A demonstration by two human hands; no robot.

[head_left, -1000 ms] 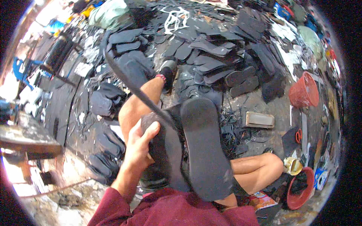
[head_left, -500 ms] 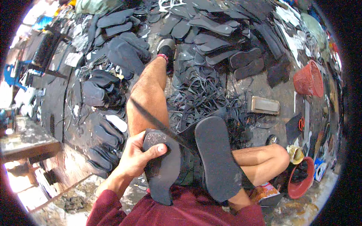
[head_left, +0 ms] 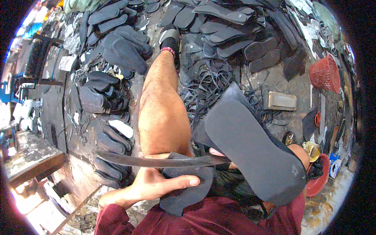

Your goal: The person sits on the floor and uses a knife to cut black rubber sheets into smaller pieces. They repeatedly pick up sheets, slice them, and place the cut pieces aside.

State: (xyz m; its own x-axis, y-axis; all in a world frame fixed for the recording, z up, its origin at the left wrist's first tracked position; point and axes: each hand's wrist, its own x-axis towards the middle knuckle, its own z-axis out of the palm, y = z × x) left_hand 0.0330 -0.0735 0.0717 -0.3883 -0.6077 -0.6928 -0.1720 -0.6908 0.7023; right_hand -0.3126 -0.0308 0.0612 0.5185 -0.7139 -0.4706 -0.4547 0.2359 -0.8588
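Note:
My left hand [head_left: 154, 184] grips a dark, curved piece of sole sheet [head_left: 190, 188], its thumb flat on top and its fingers hidden underneath. A long, thin, dark strip [head_left: 156, 161] arcs across above that thumb; I cannot tell whether it is a blade or an offcut. Its right end meets the fingertips of my right hand [head_left: 215, 152]. A large black shoe sole [head_left: 250, 145] covers most of this hand, tilted with its wide end toward the lower right. Behind the sole is a dark sheet [head_left: 235, 94] with a rough edge. The right hand's grip is mostly hidden.
Piles of black soles [head_left: 123, 49] lie ahead and left, with more soles [head_left: 235, 37] at the far right. Tangled black offcuts [head_left: 209, 80] lie beyond my bent legs. Rightward are a whetstone-like block [head_left: 282, 101], a red basket [head_left: 325, 74] and a red bowl [head_left: 319, 180].
The strip has swung from slanting to nearly level. The black sole has risen and tilted, its lower end shifting right. My left hand has moved right and slightly down with its piece.

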